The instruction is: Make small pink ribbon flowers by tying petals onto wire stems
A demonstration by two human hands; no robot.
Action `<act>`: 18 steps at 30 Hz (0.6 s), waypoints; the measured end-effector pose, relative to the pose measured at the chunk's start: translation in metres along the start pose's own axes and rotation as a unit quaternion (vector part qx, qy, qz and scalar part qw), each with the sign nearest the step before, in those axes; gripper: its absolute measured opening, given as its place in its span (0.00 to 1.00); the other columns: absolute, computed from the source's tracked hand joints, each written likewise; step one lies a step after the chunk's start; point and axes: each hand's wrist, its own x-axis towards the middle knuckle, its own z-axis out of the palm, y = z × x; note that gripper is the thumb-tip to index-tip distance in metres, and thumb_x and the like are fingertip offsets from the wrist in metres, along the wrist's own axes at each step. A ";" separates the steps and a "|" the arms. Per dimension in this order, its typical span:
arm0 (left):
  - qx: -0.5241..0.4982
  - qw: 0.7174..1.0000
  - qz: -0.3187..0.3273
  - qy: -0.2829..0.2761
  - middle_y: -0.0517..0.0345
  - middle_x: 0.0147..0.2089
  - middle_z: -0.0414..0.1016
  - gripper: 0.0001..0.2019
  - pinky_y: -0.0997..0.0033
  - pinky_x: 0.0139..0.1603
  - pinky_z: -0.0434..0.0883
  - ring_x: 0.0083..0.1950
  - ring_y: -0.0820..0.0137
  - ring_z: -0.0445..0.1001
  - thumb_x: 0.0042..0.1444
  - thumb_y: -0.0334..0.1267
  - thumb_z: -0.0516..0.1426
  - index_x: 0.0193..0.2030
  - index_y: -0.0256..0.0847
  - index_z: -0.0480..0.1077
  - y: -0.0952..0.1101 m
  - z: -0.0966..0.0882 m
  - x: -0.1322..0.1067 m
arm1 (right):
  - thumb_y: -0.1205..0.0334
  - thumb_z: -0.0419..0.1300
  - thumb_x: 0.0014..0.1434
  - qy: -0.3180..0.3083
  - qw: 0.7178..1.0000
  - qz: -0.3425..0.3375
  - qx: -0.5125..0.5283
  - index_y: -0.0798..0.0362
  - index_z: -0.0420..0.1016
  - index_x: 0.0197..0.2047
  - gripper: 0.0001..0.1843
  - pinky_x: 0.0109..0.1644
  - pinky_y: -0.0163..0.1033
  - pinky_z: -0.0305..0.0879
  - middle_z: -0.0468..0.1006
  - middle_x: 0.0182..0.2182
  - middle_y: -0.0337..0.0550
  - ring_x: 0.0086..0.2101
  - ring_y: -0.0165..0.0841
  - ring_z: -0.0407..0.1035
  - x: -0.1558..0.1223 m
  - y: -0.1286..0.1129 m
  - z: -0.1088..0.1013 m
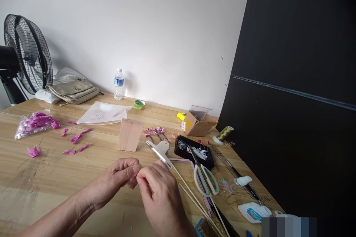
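Note:
My left hand (118, 178) and my right hand (158, 192) meet above the wooden table (41, 177) near its front edge. Both have fingers pinched together, fingertips touching at about the same spot. Whatever sits between them is too small to make out. Just beyond my right hand lie a metal clip (160, 152), thin wooden sticks (191, 196) and pale green scissors (205, 179). A small wooden block (129, 134) stands upright behind my hands.
Pink ribbon bows (76, 139) are scattered at the left, with a bag of them (35, 123). A black tray (194, 152), cardboard box (198, 124), thread spool (224, 133), tape roll (139, 104), water bottle (118, 84), handbag (72, 90) and fan (26, 53) ring the table.

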 end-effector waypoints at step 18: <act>0.359 0.921 0.151 0.018 0.64 0.24 0.52 0.14 0.72 0.28 0.57 0.26 0.71 0.55 0.61 0.40 0.41 0.23 0.44 0.48 0.011 -0.007 -0.003 | 0.77 0.54 0.48 -0.006 0.980 0.131 0.147 0.54 0.64 0.22 0.10 0.29 0.31 0.57 0.67 0.20 0.35 0.24 0.28 0.62 0.004 -0.002 -0.001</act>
